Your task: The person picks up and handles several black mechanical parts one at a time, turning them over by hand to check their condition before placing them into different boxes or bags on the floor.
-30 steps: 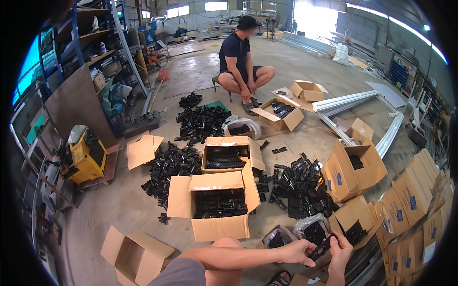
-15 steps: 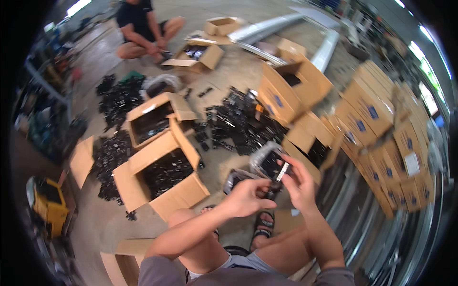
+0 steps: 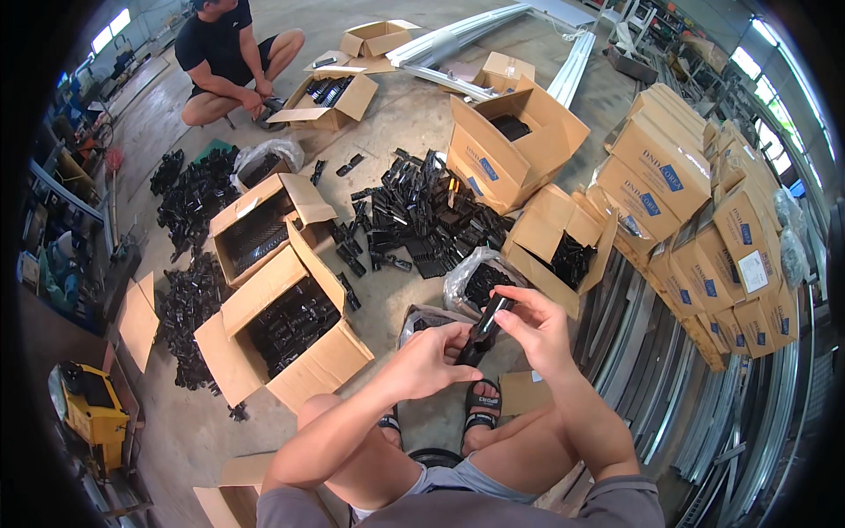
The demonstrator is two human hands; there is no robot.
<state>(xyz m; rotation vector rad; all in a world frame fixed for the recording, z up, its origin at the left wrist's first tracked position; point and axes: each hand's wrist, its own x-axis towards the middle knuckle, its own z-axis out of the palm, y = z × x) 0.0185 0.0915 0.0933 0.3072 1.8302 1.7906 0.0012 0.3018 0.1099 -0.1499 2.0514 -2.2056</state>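
Observation:
A glossy black, elongated part (image 3: pixel 483 333) is held in front of me, tilted, its upper end to the right. Its exact kind I cannot make out. My right hand (image 3: pixel 539 333) pinches the upper end between thumb and fingers. Around the lower end, my left hand (image 3: pixel 424 359) is closed, its thumb stretched along the near side. Just beyond my hands stand a plastic-lined box (image 3: pixel 458 286) of small black parts and another lined box (image 3: pixel 407 327), partly hidden by my left hand.
Open cartons (image 3: pixel 321 374) of black parts stand to the left, beside loose heaps (image 3: pixel 189 308). A large black pile (image 3: pixel 431 216) lies ahead. Stacked cartons (image 3: pixel 656 172) and long metal profiles (image 3: pixel 629 352) line the right. Another person (image 3: pixel 224 66) sits far left by a carton.
The black part has turned in my hands, and both hands have shifted slightly left. The whole view has swung a little; the other person now looks farther left.

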